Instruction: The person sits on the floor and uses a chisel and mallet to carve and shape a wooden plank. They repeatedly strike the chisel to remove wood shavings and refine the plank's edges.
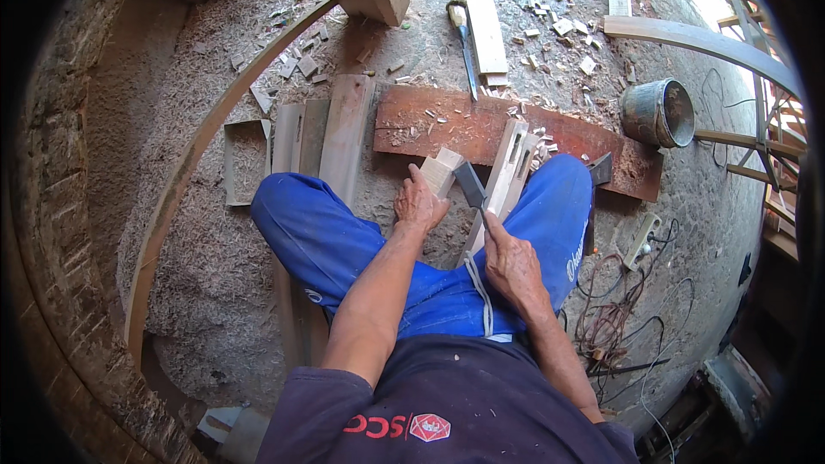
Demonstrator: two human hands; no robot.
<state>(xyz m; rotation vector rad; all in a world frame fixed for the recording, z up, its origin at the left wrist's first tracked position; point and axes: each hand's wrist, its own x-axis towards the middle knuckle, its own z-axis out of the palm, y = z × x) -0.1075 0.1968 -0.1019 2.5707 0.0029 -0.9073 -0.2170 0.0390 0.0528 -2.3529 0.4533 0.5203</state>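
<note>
My left hand is closed round a short pale wood block in front of my lap, fingers on its left side and near end. My right hand grips a broad-bladed chisel. Its dark flat blade points up and left, with the tip beside the block's right end; whether they touch I cannot tell. Just right of the blade, a pale wooden piece with slots leans by my right thigh. A reddish-brown plank strewn with chips lies beyond both hands.
A hammer is beside my right knee. Another chisel lies by a pale board farther off. A metal bucket stands right. Cables and a power strip lie right. A curved wooden strip arcs left; boards lie near my left knee.
</note>
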